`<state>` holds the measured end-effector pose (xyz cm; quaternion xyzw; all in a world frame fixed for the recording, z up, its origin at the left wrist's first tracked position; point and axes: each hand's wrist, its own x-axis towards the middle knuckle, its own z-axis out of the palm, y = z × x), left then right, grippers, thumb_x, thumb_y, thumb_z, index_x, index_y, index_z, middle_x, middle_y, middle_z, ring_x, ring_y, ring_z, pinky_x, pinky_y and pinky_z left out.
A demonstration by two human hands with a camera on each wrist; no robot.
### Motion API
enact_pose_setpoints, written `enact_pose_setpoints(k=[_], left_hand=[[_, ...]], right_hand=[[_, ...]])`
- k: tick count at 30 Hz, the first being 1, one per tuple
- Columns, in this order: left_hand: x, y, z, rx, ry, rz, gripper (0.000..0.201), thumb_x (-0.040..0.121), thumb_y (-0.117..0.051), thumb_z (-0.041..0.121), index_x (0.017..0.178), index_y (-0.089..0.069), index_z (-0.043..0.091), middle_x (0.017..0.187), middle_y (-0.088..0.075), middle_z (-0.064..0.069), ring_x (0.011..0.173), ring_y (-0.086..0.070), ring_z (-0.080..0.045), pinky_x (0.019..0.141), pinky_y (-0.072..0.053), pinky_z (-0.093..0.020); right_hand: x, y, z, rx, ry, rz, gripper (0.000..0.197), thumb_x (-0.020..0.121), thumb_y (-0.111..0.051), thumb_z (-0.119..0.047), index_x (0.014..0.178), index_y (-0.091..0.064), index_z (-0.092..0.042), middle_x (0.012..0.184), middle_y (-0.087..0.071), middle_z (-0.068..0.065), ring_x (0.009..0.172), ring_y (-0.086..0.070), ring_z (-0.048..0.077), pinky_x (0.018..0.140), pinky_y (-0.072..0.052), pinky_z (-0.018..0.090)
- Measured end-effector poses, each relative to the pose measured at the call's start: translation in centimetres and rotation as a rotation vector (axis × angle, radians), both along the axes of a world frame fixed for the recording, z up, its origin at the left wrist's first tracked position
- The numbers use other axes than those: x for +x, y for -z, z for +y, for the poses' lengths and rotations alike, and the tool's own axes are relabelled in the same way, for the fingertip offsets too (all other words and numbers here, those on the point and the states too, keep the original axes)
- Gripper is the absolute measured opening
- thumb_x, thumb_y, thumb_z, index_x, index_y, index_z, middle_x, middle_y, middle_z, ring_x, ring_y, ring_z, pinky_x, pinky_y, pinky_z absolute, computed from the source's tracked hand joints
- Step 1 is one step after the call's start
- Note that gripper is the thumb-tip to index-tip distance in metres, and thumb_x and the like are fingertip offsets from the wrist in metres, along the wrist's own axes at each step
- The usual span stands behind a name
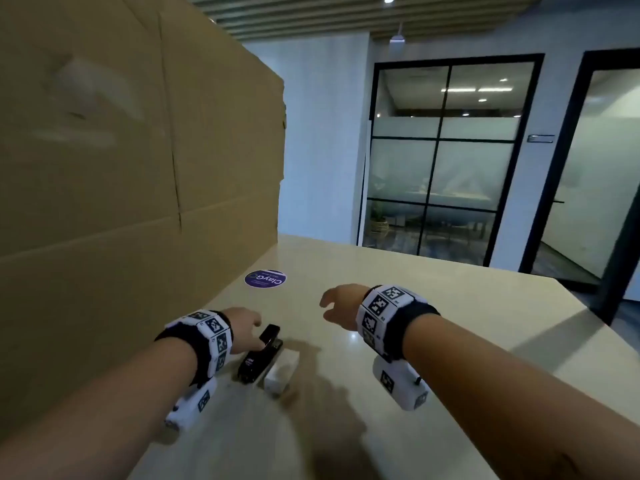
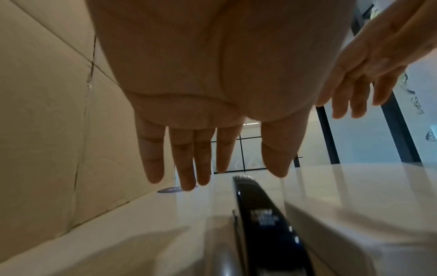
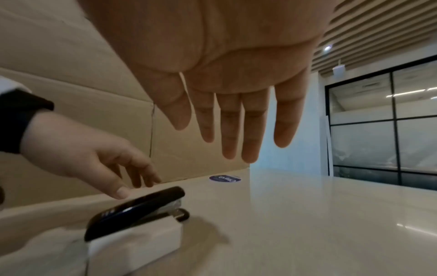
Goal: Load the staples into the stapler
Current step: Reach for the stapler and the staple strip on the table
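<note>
The left hand (image 1: 244, 329), fingers (image 3: 144, 173) spread and holding nothing, is hovering just over the stapler (image 1: 260, 353), lying lengthwise away beneath them; the right hand (image 1: 341, 306) is hanging open, farther off.

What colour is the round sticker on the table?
The round sticker is purple with white lettering, clearest in the head view.

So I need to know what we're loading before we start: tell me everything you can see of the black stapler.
The stapler is glossy black plastic with small white lettering, too blurred to read, on its curved top arm, over a silvery metal magazine and a black base. It looks closed and lies flat on the pale table, against a white box on its right side. The left hand reaches over it with fingers spread; whether the thumb touches it is unclear.
</note>
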<state>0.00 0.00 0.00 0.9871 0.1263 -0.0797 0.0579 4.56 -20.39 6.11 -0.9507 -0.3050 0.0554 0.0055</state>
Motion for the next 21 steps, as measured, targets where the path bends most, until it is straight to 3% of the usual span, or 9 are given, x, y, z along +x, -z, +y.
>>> enact_pose_setpoints(k=[2, 6, 9, 12, 17, 19, 21], left_hand=[[0.1, 0.8, -0.2, -0.006, -0.028, 0.055, 0.065, 0.086, -0.058, 0.049, 0.138, -0.043, 0.013, 0.137, -0.053, -0.007, 0.122, -0.053, -0.025, 0.1, -0.043, -0.034], [0.7, 2.2, -0.2, -0.021, -0.073, 0.09, 0.059, 0.083, -0.06, 0.052, 0.124, -0.052, 0.011, 0.121, -0.061, -0.008, 0.094, -0.054, -0.022, 0.083, -0.043, -0.031], [1.3, 3.0, -0.2, -0.023, -0.082, 0.089, 0.044, 0.081, -0.062, 0.045, 0.109, -0.058, 0.011, 0.097, -0.062, -0.006, 0.084, -0.056, -0.024, 0.075, -0.044, -0.03], [1.8, 3.2, -0.5, -0.001, -0.077, 0.102, 0.026, 0.08, -0.059, 0.036, 0.091, -0.058, 0.012, 0.086, -0.061, -0.007, 0.075, -0.056, -0.025, 0.067, -0.042, -0.028], [1.9, 2.4, -1.1, 0.123, -0.027, 0.151, 0.027, 0.084, -0.055, 0.034, 0.097, -0.057, 0.01, 0.084, -0.057, -0.004, 0.076, -0.054, -0.023, 0.067, -0.041, -0.028], [1.8, 1.6, -1.3, 0.141, 0.002, 0.123, 0.033, 0.085, -0.055, 0.035, 0.106, -0.058, 0.01, 0.09, -0.058, -0.005, 0.079, -0.055, -0.024, 0.068, -0.042, -0.028], [1.6, 0.6, -1.5, 0.149, 0.039, 0.059, 0.03, 0.084, -0.054, 0.037, 0.103, -0.055, 0.014, 0.091, -0.059, -0.004, 0.08, -0.057, -0.024, 0.07, -0.043, -0.029]], right_hand=[[0.2, 0.9, 0.5, -0.026, 0.008, 0.045, 0.043, 0.099, -0.041, -0.026, 0.141, -0.044, -0.017, 0.145, -0.048, 0.005, 0.131, -0.047, 0.026, 0.106, -0.039, 0.034], [0.6, 2.6, 1.3, -0.081, -0.006, 0.093, 0.043, 0.099, -0.041, -0.028, 0.141, -0.043, -0.019, 0.146, -0.047, 0.004, 0.132, -0.046, 0.025, 0.107, -0.038, 0.036], [0.8, 3.3, 1.4, -0.096, -0.005, 0.108, 0.043, 0.1, -0.04, -0.027, 0.142, -0.042, -0.018, 0.146, -0.047, 0.004, 0.132, -0.046, 0.025, 0.108, -0.038, 0.036], [0.9, 3.9, 1.1, -0.109, -0.007, 0.117, 0.043, 0.1, -0.04, -0.028, 0.142, -0.042, -0.018, 0.147, -0.046, 0.004, 0.133, -0.045, 0.025, 0.108, -0.037, 0.036], [0.9, 5.1, 0.0, -0.096, 0.009, 0.148, 0.042, 0.099, -0.041, -0.028, 0.141, -0.044, -0.02, 0.145, -0.048, 0.004, 0.131, -0.047, 0.025, 0.106, -0.039, 0.035], [0.8, 5.6, -0.6, -0.099, 0.021, 0.162, 0.042, 0.099, -0.041, -0.029, 0.14, -0.044, -0.021, 0.145, -0.049, 0.003, 0.131, -0.047, 0.025, 0.106, -0.039, 0.036], [0.7, 6.1, -1.3, -0.108, 0.032, 0.172, 0.042, 0.099, -0.042, -0.03, 0.14, -0.044, -0.021, 0.145, -0.048, 0.003, 0.131, -0.047, 0.025, 0.107, -0.039, 0.036]])
